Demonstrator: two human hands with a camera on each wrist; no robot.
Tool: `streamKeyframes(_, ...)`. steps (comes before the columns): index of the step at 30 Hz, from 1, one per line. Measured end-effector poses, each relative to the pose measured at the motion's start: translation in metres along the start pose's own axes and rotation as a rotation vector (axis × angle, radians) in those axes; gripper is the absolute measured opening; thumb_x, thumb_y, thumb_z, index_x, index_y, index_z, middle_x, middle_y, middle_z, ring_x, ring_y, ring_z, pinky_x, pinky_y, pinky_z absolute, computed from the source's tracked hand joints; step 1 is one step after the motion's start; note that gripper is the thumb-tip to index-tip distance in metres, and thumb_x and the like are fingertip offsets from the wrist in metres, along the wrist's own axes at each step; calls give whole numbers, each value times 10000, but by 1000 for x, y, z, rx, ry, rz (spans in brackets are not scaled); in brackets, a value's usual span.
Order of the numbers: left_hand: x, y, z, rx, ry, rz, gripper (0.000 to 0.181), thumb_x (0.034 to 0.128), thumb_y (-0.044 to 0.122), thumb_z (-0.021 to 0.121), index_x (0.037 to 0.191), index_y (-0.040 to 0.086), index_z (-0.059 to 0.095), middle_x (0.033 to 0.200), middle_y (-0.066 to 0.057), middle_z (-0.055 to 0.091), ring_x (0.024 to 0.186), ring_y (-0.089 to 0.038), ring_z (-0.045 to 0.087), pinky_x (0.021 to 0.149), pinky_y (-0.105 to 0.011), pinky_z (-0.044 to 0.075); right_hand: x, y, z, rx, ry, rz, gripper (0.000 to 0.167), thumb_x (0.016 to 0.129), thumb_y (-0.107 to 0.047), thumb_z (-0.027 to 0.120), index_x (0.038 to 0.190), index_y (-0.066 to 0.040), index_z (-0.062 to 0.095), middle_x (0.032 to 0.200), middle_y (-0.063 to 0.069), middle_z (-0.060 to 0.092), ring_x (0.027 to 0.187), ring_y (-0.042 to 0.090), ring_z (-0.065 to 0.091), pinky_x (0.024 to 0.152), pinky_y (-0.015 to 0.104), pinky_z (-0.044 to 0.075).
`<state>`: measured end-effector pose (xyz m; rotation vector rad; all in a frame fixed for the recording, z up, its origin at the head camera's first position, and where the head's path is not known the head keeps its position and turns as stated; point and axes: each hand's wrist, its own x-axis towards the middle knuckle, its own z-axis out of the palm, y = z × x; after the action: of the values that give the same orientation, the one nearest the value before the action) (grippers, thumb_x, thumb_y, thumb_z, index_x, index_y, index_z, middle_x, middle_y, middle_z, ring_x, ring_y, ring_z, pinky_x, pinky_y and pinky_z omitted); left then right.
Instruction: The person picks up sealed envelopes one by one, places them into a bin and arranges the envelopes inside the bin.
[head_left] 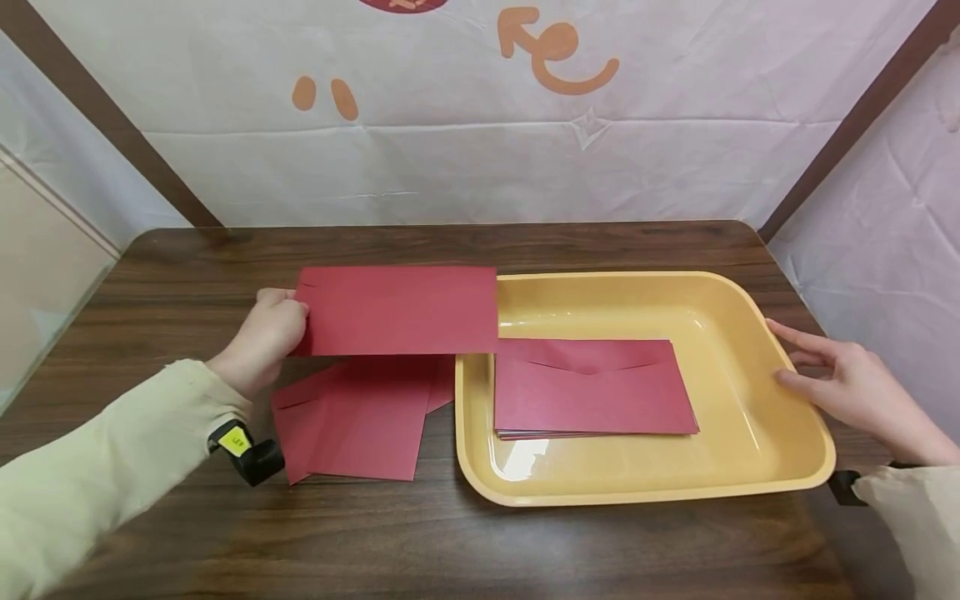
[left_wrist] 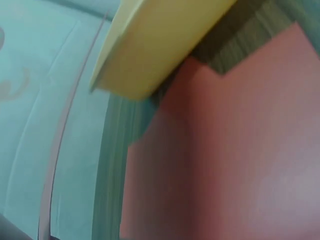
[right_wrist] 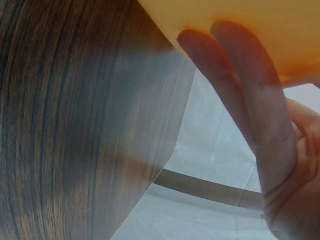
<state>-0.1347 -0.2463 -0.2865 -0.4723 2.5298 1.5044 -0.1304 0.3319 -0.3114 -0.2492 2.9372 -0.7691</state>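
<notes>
My left hand [head_left: 270, 333] holds a red envelope [head_left: 397, 310] by its left end, raised above the table. Its right end overlaps the left rim of a yellow tray [head_left: 750, 493]. Beneath it, several red envelopes [head_left: 367, 433] lie loosely spread on the table, partly covered. Inside the tray rests a stack of red envelopes [head_left: 592, 387], the top one flap side up. At the tray's right side, my right hand [head_left: 855, 383] grips the rim, thumb over it and fingers [right_wrist: 250, 85] against the outer wall. In the left wrist view the held envelope [left_wrist: 49, 190] appears edge-on.
The dark wooden table [head_left: 465, 550] carries the tray at centre right. A pale printed cloth [head_left: 450, 167] hangs behind the table's far edge, and another cloth panel [head_left: 885, 225] stands at the right.
</notes>
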Motion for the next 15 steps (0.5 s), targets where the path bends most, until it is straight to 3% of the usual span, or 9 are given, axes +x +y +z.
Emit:
streamKeyframes(4, -7, 7, 11, -16, -84, -23, 467, 979, 114, 174, 1334, -190, 180, 1416, -296, 91, 1201, -389, 306, 986, -421, 297, 0, 0, 1, 1, -1, -3, 634, 898, -182, 671, 1459, -94, 390, 1037, 275, 678, 642, -25, 626, 552, 171, 465)
streamKeyframes(8, -14, 14, 22, -30, -135, -33, 445, 997, 122, 173, 1348, -151, 191, 1408, -257, 117, 1084, -305, 404, 867, -320, 364, 1, 1, 1, -6, 6, -11, 631, 895, -181, 674, 1456, -96, 397, 1028, 273, 681, 646, -38, 617, 556, 160, 453)
streamKeyframes(10, -18, 18, 30, -55, -144, -40, 425, 1001, 127, 186, 1345, -122, 189, 1343, -236, 227, 980, -242, 466, 790, -279, 398, 1, 2, 1, -14, 15, -21, 627, 890, -172, 677, 1449, -90, 405, 1017, 275, 683, 643, -50, 608, 554, 151, 445)
streamKeyframes(15, -26, 31, 51, -96, -176, 7, 364, 1006, 108, 223, 1311, -87, 193, 1133, -166, 422, 828, -116, 507, 727, -210, 422, 1, 4, 1, -23, 32, -46, 618, 879, -147, 683, 1434, -71, 423, 977, 269, 692, 627, -59, 598, 546, 144, 435)
